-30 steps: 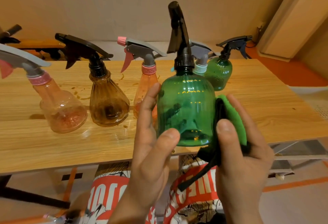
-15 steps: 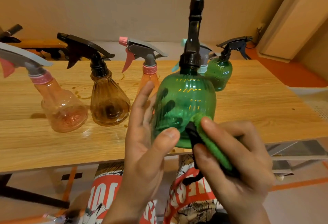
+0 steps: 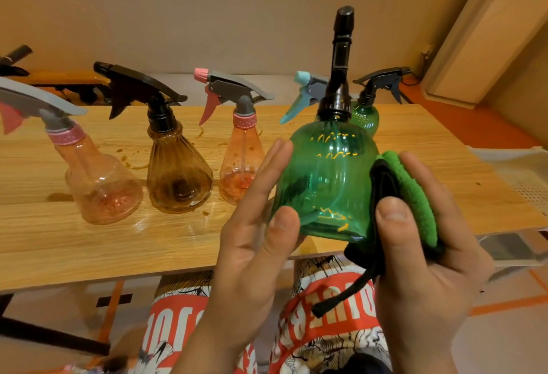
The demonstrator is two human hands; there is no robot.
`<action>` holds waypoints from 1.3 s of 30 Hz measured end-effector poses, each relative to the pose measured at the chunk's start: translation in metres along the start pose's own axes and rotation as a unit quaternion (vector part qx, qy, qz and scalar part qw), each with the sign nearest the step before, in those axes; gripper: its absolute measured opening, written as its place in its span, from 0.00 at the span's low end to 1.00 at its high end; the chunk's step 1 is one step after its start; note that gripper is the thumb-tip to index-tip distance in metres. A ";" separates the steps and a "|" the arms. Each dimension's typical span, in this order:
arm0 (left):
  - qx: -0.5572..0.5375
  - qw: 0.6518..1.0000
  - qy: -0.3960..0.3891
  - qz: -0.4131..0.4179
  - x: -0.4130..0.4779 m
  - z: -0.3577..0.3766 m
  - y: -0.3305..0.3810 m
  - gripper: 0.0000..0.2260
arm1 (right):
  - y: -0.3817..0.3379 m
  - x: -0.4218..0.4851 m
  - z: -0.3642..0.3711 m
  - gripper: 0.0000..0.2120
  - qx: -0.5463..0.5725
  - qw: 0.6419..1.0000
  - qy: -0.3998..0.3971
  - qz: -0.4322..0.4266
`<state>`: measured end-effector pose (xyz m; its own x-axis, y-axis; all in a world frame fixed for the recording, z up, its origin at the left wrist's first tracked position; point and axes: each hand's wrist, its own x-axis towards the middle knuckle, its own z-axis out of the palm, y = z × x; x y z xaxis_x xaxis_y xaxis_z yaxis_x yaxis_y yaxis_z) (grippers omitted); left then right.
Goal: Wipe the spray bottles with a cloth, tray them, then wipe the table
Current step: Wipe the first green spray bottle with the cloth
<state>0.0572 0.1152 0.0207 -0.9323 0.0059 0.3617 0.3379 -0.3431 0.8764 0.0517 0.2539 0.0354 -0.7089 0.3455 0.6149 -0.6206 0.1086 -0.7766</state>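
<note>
Cloth [image 3: 415, 192] shifted from lower front of green spray bottle [image 3: 323, 183] to its right flank. Right grip [image 3: 427, 258] pinches folded cloth against bottle wall. Left grip [image 3: 252, 243] clamps bottle: thumb in front, fingers behind. Bottle upright, held over near edge of counter [image 3: 444, 172]. Nozzle turned since earlier frame.

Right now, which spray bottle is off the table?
The large green bottle with the black nozzle: the left hand holds it up, the right hand presses a cloth to its side. The others stand on the table.
</note>
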 end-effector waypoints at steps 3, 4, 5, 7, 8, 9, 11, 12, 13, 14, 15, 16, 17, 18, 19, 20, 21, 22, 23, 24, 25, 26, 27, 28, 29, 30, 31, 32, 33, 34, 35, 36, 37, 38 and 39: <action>-0.009 1.000 -0.012 -0.009 -0.002 -0.002 0.000 0.21 | -0.004 0.004 -0.002 0.16 0.008 0.999 0.010 0.040; -0.012 1.000 -0.014 -0.015 -0.002 -0.003 0.000 0.20 | -0.004 0.005 -0.003 0.16 0.012 0.999 0.012 0.051; -0.011 1.000 -0.017 -0.017 -0.002 -0.003 0.001 0.20 | -0.005 0.006 -0.004 0.15 0.019 0.998 0.013 0.063; 0.002 1.000 -0.020 -0.015 -0.001 -0.002 0.002 0.21 | -0.009 0.009 -0.006 0.15 0.042 0.995 0.013 0.087; 0.008 1.000 -0.019 -0.013 -0.001 -0.002 0.004 0.22 | -0.011 0.009 -0.007 0.14 0.052 0.994 0.012 0.097; 0.012 1.000 -0.018 -0.011 -0.001 -0.001 0.005 0.22 | -0.014 0.010 -0.007 0.15 0.060 0.993 0.011 0.106; 0.019 1.000 -0.014 -0.013 -0.002 0.000 0.007 0.22 | -0.019 0.011 -0.008 0.15 0.070 0.991 0.008 0.117; 0.022 1.000 -0.012 -0.017 -0.002 0.000 0.008 0.22 | -0.022 0.012 -0.008 0.15 0.073 0.990 0.007 0.122; 0.025 0.999 -0.011 -0.023 -0.003 0.001 0.010 0.23 | -0.025 0.013 -0.008 0.14 0.075 0.989 0.005 0.128; 0.027 0.999 -0.009 -0.030 -0.003 0.001 0.011 0.24 | -0.026 0.015 -0.008 0.14 0.077 0.988 0.004 0.134; 0.028 0.999 -0.010 -0.034 -0.003 0.001 0.012 0.24 | -0.028 0.016 -0.008 0.13 0.079 0.987 0.001 0.140; 0.028 0.999 -0.013 -0.035 -0.003 0.001 0.013 0.24 | -0.029 0.017 -0.008 0.13 0.080 0.986 -0.001 0.146; 0.029 0.999 -0.017 -0.036 -0.003 0.001 0.013 0.24 | -0.030 0.018 -0.008 0.14 0.080 0.985 -0.003 0.154; 0.034 0.999 -0.017 -0.038 -0.004 0.000 0.013 0.25 | -0.030 0.018 -0.008 0.14 0.080 0.983 -0.004 0.163; 0.040 0.998 -0.016 -0.040 -0.004 0.000 0.014 0.24 | -0.030 0.019 -0.007 0.15 0.080 0.982 -0.003 0.173; 0.046 0.998 -0.015 -0.040 -0.004 0.000 0.014 0.24 | -0.031 0.020 -0.008 0.15 0.081 0.980 -0.001 0.181; 0.048 0.998 -0.018 -0.037 -0.004 0.000 0.014 0.24 | -0.031 0.020 -0.008 0.15 0.082 0.979 0.000 0.187; 0.048 0.998 -0.023 -0.034 -0.004 -0.001 0.013 0.23 | -0.031 0.020 -0.008 0.16 0.082 0.978 -0.001 0.193; 0.049 0.998 -0.028 -0.030 -0.004 -0.001 0.012 0.23 | -0.032 0.021 -0.008 0.16 0.081 0.977 -0.002 0.198; 0.051 0.998 -0.032 -0.027 -0.004 -0.002 0.009 0.23 | -0.032 0.021 -0.009 0.16 0.081 0.975 -0.003 0.205; 0.055 0.998 -0.035 -0.024 -0.004 -0.003 0.007 0.23 | -0.032 0.022 -0.009 0.16 0.083 0.974 -0.003 0.213; 0.060 0.997 -0.039 -0.020 -0.004 -0.004 0.004 0.23 | -0.031 0.023 -0.009 0.15 0.085 0.972 -0.001 0.221; 0.063 0.997 -0.043 -0.018 -0.004 -0.004 0.003 0.23 | -0.030 0.024 -0.009 0.15 0.087 0.970 0.000 0.229; 0.064 0.997 -0.047 -0.020 -0.004 -0.004 0.001 0.23 | -0.029 0.025 -0.010 0.15 0.087 0.968 0.001 0.236; 0.065 0.996 -0.049 -0.022 -0.003 -0.004 0.001 0.23 | -0.028 0.026 -0.010 0.15 0.086 0.966 0.000 0.243; 0.067 0.996 -0.051 -0.023 -0.003 -0.004 0.000 0.24 | -0.027 0.026 -0.010 0.16 0.085 0.965 0.000 0.250; 0.071 0.996 -0.052 -0.021 -0.003 -0.005 0.000 0.24 | -0.026 0.027 -0.010 0.16 0.083 0.963 0.000 0.256; 0.077 0.996 -0.051 -0.016 -0.002 -0.005 0.001 0.23 | -0.025 0.027 -0.009 0.16 0.081 0.962 -0.003 0.262; 0.084 0.995 -0.051 -0.009 -0.002 -0.005 0.002 0.24 | -0.024 0.027 -0.009 0.16 0.080 0.960 -0.007 0.268; 0.089 0.995 -0.053 0.000 -0.001 -0.004 0.003 0.24 | -0.023 0.028 -0.008 0.16 0.078 0.959 -0.013 0.272; 0.087 0.994 -0.059 0.007 0.000 -0.004 0.004 0.26 | -0.023 0.029 -0.008 0.17 0.076 0.958 -0.018 0.274; 0.079 0.995 -0.066 0.009 0.001 -0.004 0.005 0.29 | -0.022 0.029 -0.007 0.17 0.074 0.959 -0.022 0.274; 0.068 0.995 -0.072 0.006 0.001 -0.004 0.005 0.32 | -0.022 0.030 -0.006 0.17 0.072 0.959 -0.024 0.273; 0.061 0.995 -0.076 0.003 0.001 -0.004 0.004 0.36 | -0.021 0.031 -0.006 0.16 0.071 0.960 -0.024 0.271; 0.058 0.995 -0.077 0.002 0.000 -0.004 0.002 0.39 | -0.021 0.031 -0.005 0.16 0.070 0.960 -0.024 0.270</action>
<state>0.0574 0.1105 0.0210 -0.9028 0.1524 0.4021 0.3626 -0.2329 0.9024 0.0445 0.2675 0.0699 -0.9527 0.2717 0.1359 -0.1945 -0.2019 -0.9599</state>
